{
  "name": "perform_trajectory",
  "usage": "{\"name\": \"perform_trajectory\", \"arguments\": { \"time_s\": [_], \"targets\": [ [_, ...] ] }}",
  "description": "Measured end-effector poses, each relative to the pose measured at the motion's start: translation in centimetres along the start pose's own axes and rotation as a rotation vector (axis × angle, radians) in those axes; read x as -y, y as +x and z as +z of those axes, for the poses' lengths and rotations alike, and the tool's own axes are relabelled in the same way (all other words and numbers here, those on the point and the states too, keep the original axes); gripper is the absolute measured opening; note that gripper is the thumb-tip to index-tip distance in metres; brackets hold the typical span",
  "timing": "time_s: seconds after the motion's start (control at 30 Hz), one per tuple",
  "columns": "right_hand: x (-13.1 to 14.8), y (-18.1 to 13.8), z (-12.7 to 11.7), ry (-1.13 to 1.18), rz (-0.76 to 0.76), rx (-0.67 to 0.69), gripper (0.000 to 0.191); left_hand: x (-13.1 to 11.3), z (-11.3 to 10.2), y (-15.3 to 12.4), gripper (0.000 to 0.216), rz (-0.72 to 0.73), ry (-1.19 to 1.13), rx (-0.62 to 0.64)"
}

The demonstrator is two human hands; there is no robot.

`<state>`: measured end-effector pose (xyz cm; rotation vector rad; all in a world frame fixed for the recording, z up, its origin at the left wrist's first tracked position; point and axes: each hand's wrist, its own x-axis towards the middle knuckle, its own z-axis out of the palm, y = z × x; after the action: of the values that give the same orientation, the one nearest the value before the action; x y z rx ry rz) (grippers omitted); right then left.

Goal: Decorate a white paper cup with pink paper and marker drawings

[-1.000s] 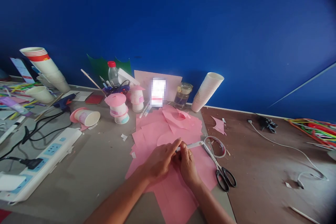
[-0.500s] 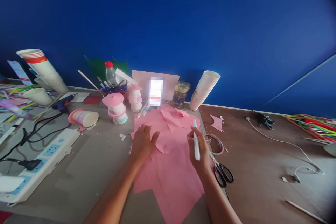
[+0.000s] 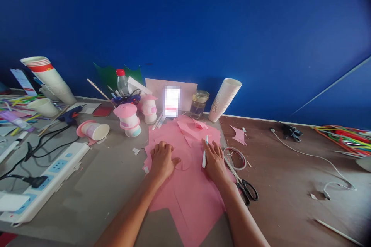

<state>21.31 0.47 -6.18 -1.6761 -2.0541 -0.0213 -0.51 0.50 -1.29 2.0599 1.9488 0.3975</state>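
My left hand (image 3: pixel 162 161) rests on the pink paper, fingers bent and thumb stretched out apart. Its thumb touches the edge of a round pink paper disc (image 3: pixel 184 159), which lies on larger pink sheets (image 3: pixel 191 200). On those sheets my right hand (image 3: pixel 216 161) lies with its fingers spread, holding nothing. A white marker (image 3: pixel 204 156) is beside its left edge, on the paper. Close to the right wrist are black-handled scissors (image 3: pixel 246 189) and a roll of tape (image 3: pixel 245 162). Behind the disc sit cut, curled pink pieces (image 3: pixel 194 128).
A phone with a lit screen (image 3: pixel 172 101) leans at the back, between pink-topped paper cups (image 3: pixel 127 117) and a glass jar (image 3: pixel 199 102). A tall cup stack (image 3: pixel 224 100) tilts nearby. At left are a power strip (image 3: pixel 49 181), cables and a glue gun (image 3: pixel 71 114).
The white marker has gone from my right hand to the paper. That hand has opened and flattened. My left hand has shifted slightly right, its thumb nearer the disc.
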Motion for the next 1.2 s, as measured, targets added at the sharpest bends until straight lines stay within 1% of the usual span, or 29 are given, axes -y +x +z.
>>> {"name": "perform_trajectory", "arguments": {
  "time_s": [0.17, 0.27, 0.4, 0.5, 0.6, 0.7, 0.87, 1.0, 1.1, 1.13, 1.2],
  "targets": [
    [0.1, 0.0, 0.5, 0.010, 0.008, -0.017, 0.077, 0.0, -0.1, 0.4, 0.013, -0.065, -0.053, 0.028],
    [0.5, 0.2, 0.3, 0.055, -0.012, -0.088, 0.073, 0.1, 0.1, 0.4, 0.004, -0.039, -0.067, 0.031],
    [1.4, 0.3, -0.1, 0.176, -0.042, -0.240, 0.060, 0.1, 0.2, 0.2, 0.011, 0.042, -0.058, 0.025],
    [2.0, 0.3, 0.0, 0.235, -0.083, -0.279, 0.058, 0.1, 0.2, 0.1, 0.015, 0.056, -0.073, 0.029],
    [2.6, 0.3, 0.1, 0.274, -0.124, -0.296, 0.058, 0.1, 0.1, 0.2, 0.020, 0.058, -0.071, 0.052],
    [3.0, 0.4, 0.0, 0.307, -0.174, -0.299, 0.056, 0.0, 0.1, 0.3, 0.016, 0.051, -0.040, 0.065],
    [3.7, 0.4, -0.7, 0.358, -0.204, -0.297, 0.053, 0.0, 0.2, 0.4, 0.018, 0.037, -0.066, 0.001],
    [4.1, 0.4, -1.2, 0.386, -0.194, -0.269, 0.041, 0.2, 0.4, 0.3, 0.014, 0.071, -0.125, -0.103],
    [4.3, 0.3, -1.3, 0.366, -0.189, -0.243, 0.037, 0.2, 0.4, 0.2, 0.011, 0.100, -0.112, -0.098],
    [4.3, 0.3, -1.3, 0.357, -0.193, -0.245, 0.038, 0.1, 0.4, 0.2, 0.013, 0.101, -0.098, -0.088],
    [4.3, 0.3, -1.3, 0.334, -0.199, -0.258, 0.040, -0.1, 0.4, 0.1, 0.024, 0.094, -0.054, -0.070]
  ]
}}
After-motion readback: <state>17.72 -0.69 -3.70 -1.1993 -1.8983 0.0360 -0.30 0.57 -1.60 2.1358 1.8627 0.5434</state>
